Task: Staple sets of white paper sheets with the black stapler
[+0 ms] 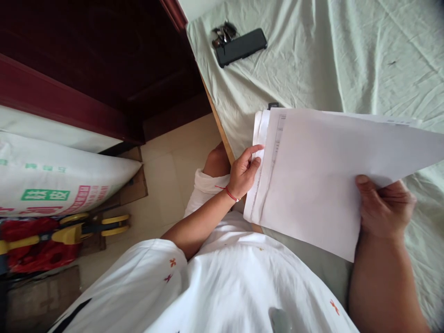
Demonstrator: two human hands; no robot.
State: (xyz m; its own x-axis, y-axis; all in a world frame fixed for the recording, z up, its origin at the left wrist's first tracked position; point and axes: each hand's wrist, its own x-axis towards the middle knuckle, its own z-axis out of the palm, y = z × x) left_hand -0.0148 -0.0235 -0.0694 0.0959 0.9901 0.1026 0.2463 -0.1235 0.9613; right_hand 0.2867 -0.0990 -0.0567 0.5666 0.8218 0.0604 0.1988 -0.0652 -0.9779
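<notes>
A stack of white paper sheets lies over the near edge of the cloth-covered table, its top side mostly blank, with printed lines showing along the left margin. My left hand, a red string bracelet at its wrist, pinches the stack's left edge between thumb and fingers. On the right side, my right hand grips the sheets, thumb on top and fingers underneath, and the paper bends upward there. A small black object peeks out behind the stack's upper left; most of it is hidden.
A black phone-like case and a small dark shiny bundle lie at the table's far left corner. The wrinkled pale green cloth covers the table. On the floor at left are a printed white sack and a yellow-wheeled object.
</notes>
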